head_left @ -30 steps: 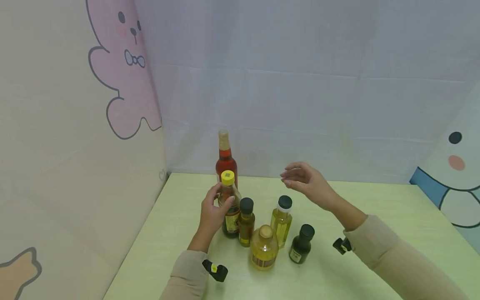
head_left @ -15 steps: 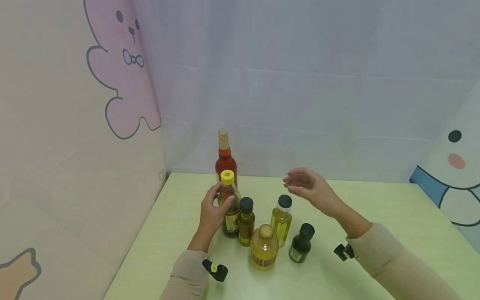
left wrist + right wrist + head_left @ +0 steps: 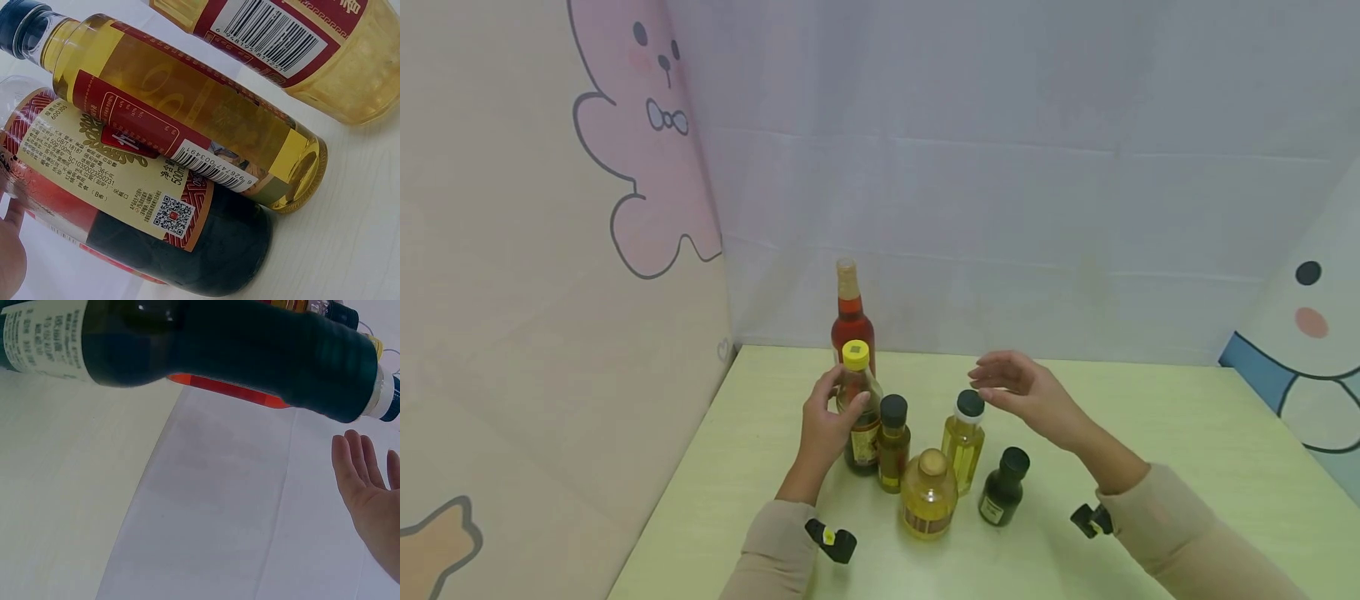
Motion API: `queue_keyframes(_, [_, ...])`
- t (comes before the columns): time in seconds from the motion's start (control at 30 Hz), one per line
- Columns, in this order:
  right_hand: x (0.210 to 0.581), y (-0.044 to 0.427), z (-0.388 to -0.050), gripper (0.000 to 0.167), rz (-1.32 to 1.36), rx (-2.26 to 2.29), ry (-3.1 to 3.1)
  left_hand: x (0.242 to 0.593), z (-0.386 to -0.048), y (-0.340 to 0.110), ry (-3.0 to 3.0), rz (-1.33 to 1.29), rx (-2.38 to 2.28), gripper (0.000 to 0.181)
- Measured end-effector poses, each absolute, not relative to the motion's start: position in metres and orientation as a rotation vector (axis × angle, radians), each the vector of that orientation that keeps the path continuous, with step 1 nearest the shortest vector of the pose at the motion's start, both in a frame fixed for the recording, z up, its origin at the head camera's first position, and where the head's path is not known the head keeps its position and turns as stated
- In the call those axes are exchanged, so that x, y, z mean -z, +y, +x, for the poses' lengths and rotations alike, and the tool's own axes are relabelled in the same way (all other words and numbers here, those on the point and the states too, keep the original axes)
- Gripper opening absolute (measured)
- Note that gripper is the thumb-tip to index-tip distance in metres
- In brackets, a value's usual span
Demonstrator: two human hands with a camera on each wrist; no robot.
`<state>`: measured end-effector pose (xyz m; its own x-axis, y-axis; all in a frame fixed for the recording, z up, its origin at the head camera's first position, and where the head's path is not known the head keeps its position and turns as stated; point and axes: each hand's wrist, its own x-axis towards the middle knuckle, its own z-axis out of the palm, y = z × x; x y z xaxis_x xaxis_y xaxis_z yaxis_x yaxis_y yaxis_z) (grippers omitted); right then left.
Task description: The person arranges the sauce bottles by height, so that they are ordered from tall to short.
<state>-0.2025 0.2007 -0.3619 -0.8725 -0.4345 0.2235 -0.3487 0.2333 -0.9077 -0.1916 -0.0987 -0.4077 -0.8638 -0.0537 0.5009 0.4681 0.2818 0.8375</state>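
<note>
My left hand [image 3: 826, 425] holds a yellow-capped bottle of dark liquid [image 3: 863, 446], its thumb and fingers bent round the upper part. In the left wrist view that bottle's label [image 3: 94, 162] shows, with a bit of the hand [image 3: 9, 259] at the edge. Touching or very near it stands a slim black-capped bottle [image 3: 892, 457] of golden liquid. My right hand [image 3: 1033, 400] hovers beside the dark cap of a clear bottle of yellow oil [image 3: 962, 446], fingers loosely bent, holding nothing. In the right wrist view, this hand [image 3: 375, 497] appears past a small dark bottle [image 3: 219, 350].
A tall bottle of red liquid [image 3: 852, 325] stands behind the yellow-capped one. In front are a round bottle of yellow liquid [image 3: 928, 500] and the small dark bottle [image 3: 1000, 492]. A pale curtain [image 3: 970, 208] closes off the table's [image 3: 1187, 433] back edge.
My right hand has come down and slightly right, closer to the cap of the yellow oil bottle. The left hand and the bottles have stayed in place.
</note>
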Motion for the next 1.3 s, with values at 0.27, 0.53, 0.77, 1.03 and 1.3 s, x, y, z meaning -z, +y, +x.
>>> queue_keyframes(0.27, [0.369, 0.2, -0.195, 0.038, -0.776, 1.756, 2.386, 0.42, -0.201, -0.1, -2.126, -0.351, 1.622, 0.042])
queue_keyframes(0.53, [0.376, 0.197, -0.189, 0.04, -0.779, 1.768, 2.356, 0.444, -0.216, -0.105, -2.106, -0.373, 1.617, 0.046])
queue_keyframes(0.77, [0.381, 0.193, -0.187, 0.04, -0.774, 1.773, 2.354, 0.442, -0.216, -0.109, -2.133, -0.403, 1.561, 0.046])
queue_keyframes(1.03, [0.383, 0.19, -0.184, 0.038, -0.765, 1.804, 2.364, 0.439, -0.213, -0.11, -2.153, -0.399, 1.559, 0.044])
queue_keyframes(1.3, [0.387, 0.185, -0.184, 0.037, -0.737, 1.843, 2.362, 0.435, -0.212, -0.11, -2.157, -0.358, 1.642, 0.044])
